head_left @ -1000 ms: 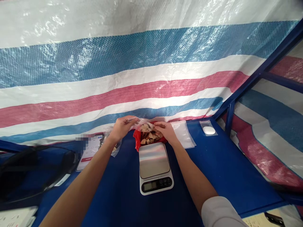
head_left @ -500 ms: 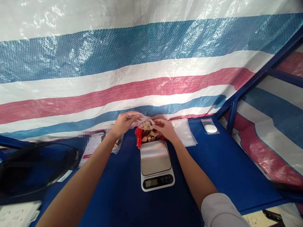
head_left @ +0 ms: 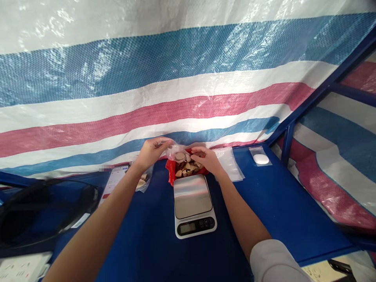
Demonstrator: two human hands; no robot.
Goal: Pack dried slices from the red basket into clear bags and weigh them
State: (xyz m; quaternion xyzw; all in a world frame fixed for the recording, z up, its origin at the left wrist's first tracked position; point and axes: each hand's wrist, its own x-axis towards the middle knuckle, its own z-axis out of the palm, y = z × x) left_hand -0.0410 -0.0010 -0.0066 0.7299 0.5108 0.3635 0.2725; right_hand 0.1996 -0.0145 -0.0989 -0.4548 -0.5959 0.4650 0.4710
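Note:
My left hand (head_left: 153,152) pinches the edge of a clear plastic bag (head_left: 175,149), which holds some pale slices. The bag hangs over the left side of a red plastic bag (head_left: 171,169) that lies open and full of dried brown-and-cream slices (head_left: 188,167). My right hand (head_left: 208,159) is over the right part of the red bag, its thumb and fingers curved and apart, with nothing plain to see between them. Right in front of the red bag sits a white kitchen scale (head_left: 193,197) with a bare metal plate.
Left of the scale are another clear bag of slices (head_left: 142,182), a phone (head_left: 116,178) and a black cable-like loop (head_left: 88,192). A power strip (head_left: 23,268) lies at the lower left. Flat clear bags (head_left: 230,164) and a bagged white object (head_left: 261,158) are right. Striped sheeting (head_left: 176,90) rises behind.
My right hand has drawn slightly away from the clear bag, over the red bag's slices. The clear bag has sagged a little; my left hand keeps its hold on it.

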